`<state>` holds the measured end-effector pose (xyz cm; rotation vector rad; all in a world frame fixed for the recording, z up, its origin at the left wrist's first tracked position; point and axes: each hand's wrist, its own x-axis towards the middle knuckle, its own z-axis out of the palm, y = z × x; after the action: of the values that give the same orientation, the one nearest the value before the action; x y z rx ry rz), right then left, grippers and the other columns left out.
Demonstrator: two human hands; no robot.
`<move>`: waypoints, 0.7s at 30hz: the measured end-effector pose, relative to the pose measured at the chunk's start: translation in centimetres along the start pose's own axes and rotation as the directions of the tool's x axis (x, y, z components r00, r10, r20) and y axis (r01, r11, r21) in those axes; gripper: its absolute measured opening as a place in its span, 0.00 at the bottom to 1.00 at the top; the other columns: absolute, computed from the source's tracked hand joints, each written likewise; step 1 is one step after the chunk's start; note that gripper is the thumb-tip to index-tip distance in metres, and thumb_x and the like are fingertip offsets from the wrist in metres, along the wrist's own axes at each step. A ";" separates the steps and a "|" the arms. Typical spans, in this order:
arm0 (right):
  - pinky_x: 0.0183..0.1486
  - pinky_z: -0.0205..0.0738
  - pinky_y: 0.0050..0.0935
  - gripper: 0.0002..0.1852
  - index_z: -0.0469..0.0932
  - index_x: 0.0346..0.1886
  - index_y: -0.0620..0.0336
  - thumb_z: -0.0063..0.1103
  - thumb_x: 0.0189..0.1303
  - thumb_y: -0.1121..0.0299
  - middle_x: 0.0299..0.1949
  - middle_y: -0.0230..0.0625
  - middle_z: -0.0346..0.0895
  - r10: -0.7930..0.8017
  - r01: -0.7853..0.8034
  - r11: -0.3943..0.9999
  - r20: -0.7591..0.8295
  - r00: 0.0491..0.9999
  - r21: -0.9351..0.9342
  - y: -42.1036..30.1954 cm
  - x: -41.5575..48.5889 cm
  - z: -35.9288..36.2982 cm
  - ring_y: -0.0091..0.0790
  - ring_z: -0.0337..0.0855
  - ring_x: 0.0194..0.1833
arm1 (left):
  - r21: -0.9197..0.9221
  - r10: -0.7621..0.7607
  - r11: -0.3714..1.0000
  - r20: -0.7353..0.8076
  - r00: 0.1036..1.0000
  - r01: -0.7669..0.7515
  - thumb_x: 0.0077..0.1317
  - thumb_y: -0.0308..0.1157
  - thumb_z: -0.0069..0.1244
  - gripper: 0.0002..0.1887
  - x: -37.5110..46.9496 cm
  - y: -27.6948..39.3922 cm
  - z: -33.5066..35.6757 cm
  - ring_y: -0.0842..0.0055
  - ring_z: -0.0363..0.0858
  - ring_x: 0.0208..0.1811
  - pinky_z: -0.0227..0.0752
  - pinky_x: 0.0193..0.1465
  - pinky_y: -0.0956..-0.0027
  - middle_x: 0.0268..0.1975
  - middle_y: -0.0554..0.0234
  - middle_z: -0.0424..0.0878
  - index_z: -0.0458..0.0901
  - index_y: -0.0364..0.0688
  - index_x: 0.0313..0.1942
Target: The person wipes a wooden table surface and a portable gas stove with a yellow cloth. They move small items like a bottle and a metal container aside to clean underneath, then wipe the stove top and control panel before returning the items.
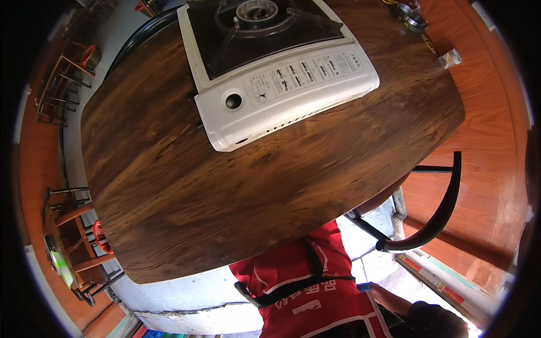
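A white portable gas stove [291, 97] stands on the dark wood-grain table [253, 203] before me. Its burner [256, 10] and dark top plate face up, and its cover bears printed writing and small pictures. Near one corner there is a round hole [233, 101]. I wear a red apron [315, 302] with a black waist strap. My right forearm [391, 299] shows beside the apron at the lower right, with a bit of blue [363, 287] at its end; the hand itself is hidden. My left hand is out of view.
A chair with a curved black armrest [439, 232] stands at the table's right edge. Metal round items [410, 17] and a small cup-like container [450, 58] sit at the far right. Stools [63, 91] and a wooden chair [80, 241] stand on the left.
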<state>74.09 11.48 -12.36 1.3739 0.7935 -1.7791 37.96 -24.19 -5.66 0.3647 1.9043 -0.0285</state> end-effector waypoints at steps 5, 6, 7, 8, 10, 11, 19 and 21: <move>0.52 0.79 0.35 0.22 0.87 0.55 0.60 0.67 0.71 0.51 0.47 0.38 0.90 0.039 -0.037 0.977 0.007 0.999 -0.211 0.3 0.8 -1.7 0.33 0.86 0.45 | 0.011 0.033 0.999 0.005 0.999 -0.033 0.73 0.47 0.57 0.17 0.9 -1.7 1.5 0.51 0.90 0.48 0.82 0.52 0.56 0.45 0.48 0.91 0.87 0.42 0.49; 0.52 0.79 0.35 0.22 0.87 0.55 0.60 0.67 0.71 0.51 0.47 0.38 0.90 0.015 -0.013 0.968 0.003 1.000 -0.252 0.0 0.8 -2.2 0.33 0.86 0.45 | 0.018 0.047 0.999 0.003 0.999 -0.047 0.73 0.47 0.57 0.17 1.1 -2.1 1.9 0.51 0.90 0.48 0.82 0.52 0.55 0.45 0.48 0.91 0.87 0.42 0.49; 0.52 0.79 0.35 0.22 0.87 0.54 0.60 0.67 0.71 0.50 0.47 0.38 0.90 -0.045 0.045 0.963 0.008 0.999 -0.264 -0.6 0.5 -2.8 0.33 0.86 0.45 | 0.026 0.064 0.998 0.004 0.998 -0.064 0.73 0.47 0.57 0.18 1.3 -2.4 2.1 0.51 0.90 0.48 0.82 0.52 0.55 0.45 0.48 0.91 0.87 0.43 0.49; 0.49 0.80 0.35 0.19 0.86 0.51 0.60 0.66 0.72 0.53 0.44 0.38 0.89 -0.194 0.172 0.888 -0.007 0.981 -0.426 -1.4 -0.1 -3.4 0.33 0.87 0.44 | 0.029 0.083 0.996 0.004 0.997 -0.083 0.73 0.48 0.58 0.18 1.5 -2.8 2.1 0.51 0.90 0.48 0.82 0.52 0.55 0.45 0.48 0.91 0.87 0.43 0.49; 0.52 0.81 0.35 0.24 0.85 0.54 0.59 0.69 0.68 0.49 0.45 0.40 0.89 -0.385 0.251 0.692 -0.052 0.922 -0.677 -4.0 -2.2 -4.1 0.36 0.89 0.48 | 0.048 0.135 0.990 0.009 0.991 -0.135 0.72 0.48 0.58 0.18 1.7 -2.8 0.9 0.51 0.90 0.48 0.82 0.52 0.55 0.45 0.48 0.91 0.87 0.43 0.49; 0.58 0.82 0.35 0.32 0.84 0.61 0.57 0.74 0.64 0.43 0.50 0.42 0.91 -0.370 0.160 0.664 -0.134 0.919 -0.731 -5.9 -3.5 -3.9 0.38 0.90 0.52 | 0.071 0.176 0.982 0.021 0.984 -0.178 0.72 0.48 0.58 0.18 1.5 -2.5 -0.3 0.51 0.90 0.48 0.82 0.52 0.55 0.45 0.48 0.91 0.87 0.43 0.48; 0.45 0.84 0.35 0.27 0.89 0.57 0.53 0.69 0.68 0.42 0.38 0.39 0.92 -0.460 0.332 0.444 0.106 0.882 -0.832 -24.2 -24.4 0.8 0.39 0.92 0.36 | -0.371 0.618 0.661 -0.222 0.754 -0.652 0.76 0.26 0.57 0.12 -6.0 13.0 -23.2 0.77 0.90 0.43 0.82 0.51 0.69 0.47 0.58 0.93 0.87 0.36 0.57; 0.44 0.84 0.33 0.21 0.90 0.51 0.56 0.71 0.69 0.49 0.40 0.39 0.92 -0.793 0.508 0.060 0.269 0.547 -0.859 -28.6 -28.6 1.6 0.36 0.92 0.35 | -0.227 0.689 0.557 -0.411 0.597 -0.799 0.74 0.21 0.58 0.14 -6.9 20.0 -28.2 0.77 0.89 0.51 0.81 0.58 0.70 0.50 0.58 0.92 0.87 0.35 0.58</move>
<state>53.43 30.65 16.75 0.4191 2.4626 -1.2172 19.73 -1.31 13.98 0.9299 1.8087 1.0372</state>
